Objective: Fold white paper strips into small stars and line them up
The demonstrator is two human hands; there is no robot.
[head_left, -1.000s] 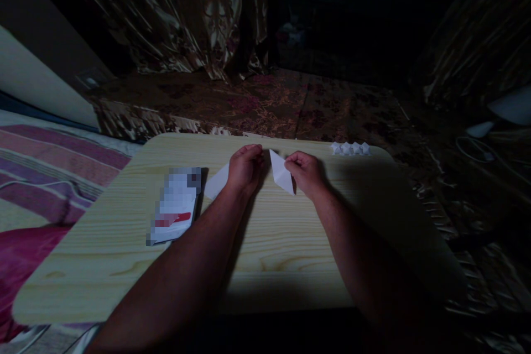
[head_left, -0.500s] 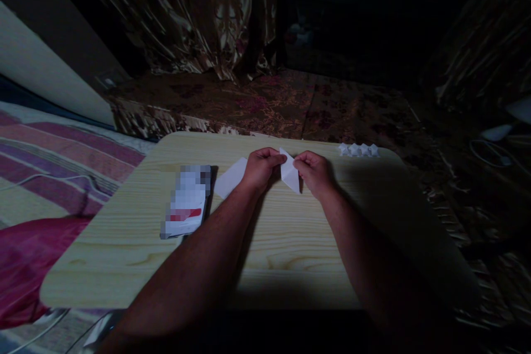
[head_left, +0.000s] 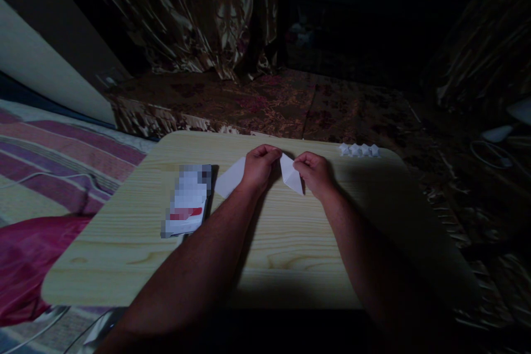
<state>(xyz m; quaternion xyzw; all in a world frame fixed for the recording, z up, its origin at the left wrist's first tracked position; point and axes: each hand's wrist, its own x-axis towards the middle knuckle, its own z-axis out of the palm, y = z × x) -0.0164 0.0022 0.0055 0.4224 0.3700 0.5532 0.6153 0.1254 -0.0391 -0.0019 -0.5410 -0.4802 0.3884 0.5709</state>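
Note:
Over the far middle of a pale wooden table (head_left: 269, 254), both hands pinch a white paper strip. My left hand (head_left: 258, 167) is closed on one stretch of it, and the strip's end (head_left: 230, 177) sticks out to the left of that hand. My right hand (head_left: 316, 172) is closed on a folded white part (head_left: 291, 175) that stands tilted between the two hands. The fingertips nearly meet above the fold.
A white and red packet (head_left: 188, 199), blurred out, lies left of the hands. Several small white paper stars (head_left: 359, 150) sit in a row at the table's far right edge. Striped and red bedding (head_left: 45, 188) lies left; dark patterned cloth and curtains lie behind.
The hands have stayed in place, working the fold slightly. The view has shifted, so the table and everything on it have slid to the right in the picture.

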